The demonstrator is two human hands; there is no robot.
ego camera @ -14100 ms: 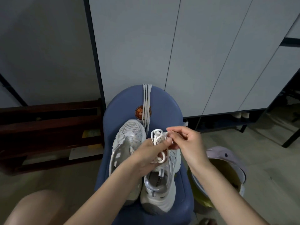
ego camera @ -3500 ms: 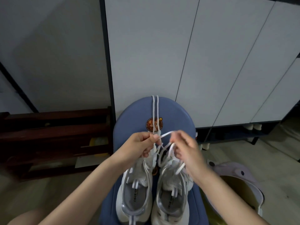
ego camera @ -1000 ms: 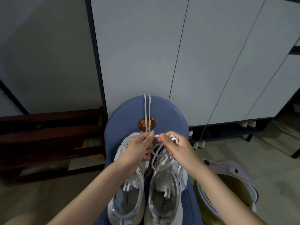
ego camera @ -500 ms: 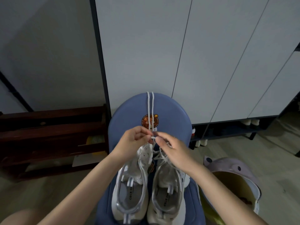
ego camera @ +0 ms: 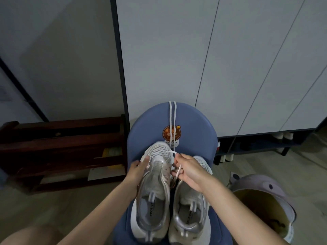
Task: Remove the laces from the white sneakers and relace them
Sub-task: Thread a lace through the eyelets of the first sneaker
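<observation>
**Relacing in hand: lace end held at the sneakers' forefoot**

Head view. Two white sneakers are shown side by side on a blue stool [ego camera: 198, 131], heels toward the camera and toes pointing away. The left sneaker [ego camera: 155, 188] is steadied by the left hand [ego camera: 137, 171], whose fingers are laid along its outer side near the forefoot; the fingers appear fairly straight and nothing is seen to be pinched by them, so this grip is read as released, resting on the shoe. The right hand [ego camera: 188, 171] is held over the front of the right sneaker [ego camera: 190, 206], and its grip is closed in a pinch on a white lace [ego camera: 177, 171]; a short loop of that lace is seen arching toward the left sneaker's toe. A second lace [ego camera: 172, 119] is draped over the far rim of the stool as two parallel strands and is touched by neither hand. A dark wooden rack [ego camera: 62, 152] stands at the left, and a lilac-rimmed bin [ego camera: 265, 206] at the right.

The step in hand is judged to be threading near the lowest eyelets; which eyelet is being addressed cannot be told. For the next move, the lace tip would need to be guided through an eyelet and drawn even, while the shoe is kept from sliding on the stool.
</observation>
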